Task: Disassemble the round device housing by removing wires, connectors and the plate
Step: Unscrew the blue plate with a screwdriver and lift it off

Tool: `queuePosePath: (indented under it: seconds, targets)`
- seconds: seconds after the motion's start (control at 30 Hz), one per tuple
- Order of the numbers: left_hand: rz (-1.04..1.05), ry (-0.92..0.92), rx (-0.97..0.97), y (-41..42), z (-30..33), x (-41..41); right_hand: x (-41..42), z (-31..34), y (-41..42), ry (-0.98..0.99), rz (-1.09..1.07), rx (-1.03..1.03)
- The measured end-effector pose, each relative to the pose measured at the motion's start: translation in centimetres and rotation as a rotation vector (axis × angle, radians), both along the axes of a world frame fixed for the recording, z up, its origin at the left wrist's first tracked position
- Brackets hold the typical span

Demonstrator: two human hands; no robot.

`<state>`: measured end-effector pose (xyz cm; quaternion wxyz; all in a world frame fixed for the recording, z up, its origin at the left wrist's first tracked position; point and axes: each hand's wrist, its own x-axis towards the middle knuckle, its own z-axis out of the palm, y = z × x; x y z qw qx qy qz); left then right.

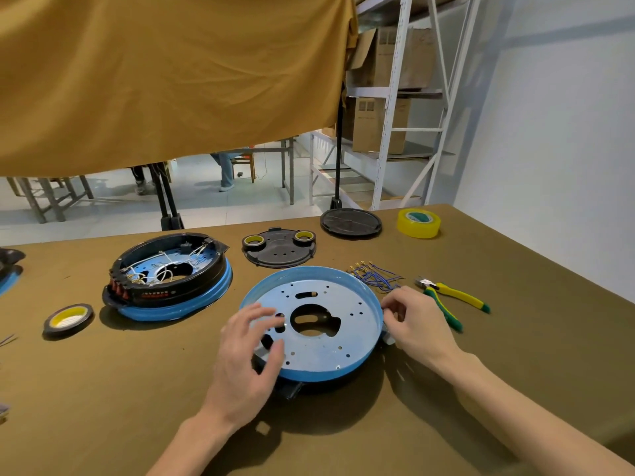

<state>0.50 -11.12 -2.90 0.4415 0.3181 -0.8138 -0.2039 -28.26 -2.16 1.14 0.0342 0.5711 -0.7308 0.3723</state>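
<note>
On an olive-brown table [515, 355], near its front middle, a round blue metal plate [319, 341] is seen lying over a black housing [292, 389], of which only the near edge shows beneath it. The plate is shallow, with a raised blue rim, a large cut-out in the middle and many small holes.

The left hand [247, 359] is reached in from the lower left, palm down, and is held over the plate's left side. Its fingers are spread and loosely bent, and nothing is grasped; whether the fingertips touch the metal cannot be told. The right hand [415, 321] is brought in from the lower right, with the forearm stretched across the table. Its fingers are curled at the plate's right rim and appear to pinch the edge, though the contact is partly hidden.

Just behind the right hand, a bundle of blue wires [374, 274] with brass ends is laid on the table. To their right, yellow-and-green pliers [450, 298] are placed. A second housing [168, 273], black and blue with white wires inside, is set to the left. A black cover [278, 250], a black disc [350, 223], a yellow tape roll [418, 223] and a dark tape roll [68, 319] are also seen.
</note>
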Motion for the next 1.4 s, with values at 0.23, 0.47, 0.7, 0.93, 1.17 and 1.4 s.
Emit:
queuePosePath:
  seconds: [0.23, 0.47, 0.7, 0.93, 1.17, 1.4]
  targets:
    - [-0.058, -0.099, -0.116, -2.0, 0.1, 1.5, 0.0, 0.0, -1.1, -0.269, 0.196, 0.171]
    - [0.007, -0.031, -0.105, -2.4, 0.0, 1.0, 0.5, -1.1, -2.3, 0.301, -0.141, 0.491]
    - [-0.057, -0.157, -0.146, -2.0, 0.0, 1.9, 1.9, 0.9, -2.4, 0.043, -0.245, 0.206]
    - [-0.104, -0.079, -0.117, -4.0, 1.0, 2.7, 4.2, 6.6, -2.7, -0.173, 0.024, -0.362]
    - [-0.116, -0.194, -0.245, -1.3, 0.6, 1.4, 7.0, 1.4, -4.6, -0.169, 0.213, -0.047]
    - [-0.096, -0.152, -0.102, -4.6, 0.6, 3.8, 8.4, 0.5, -3.0, -0.423, 0.167, -0.130]
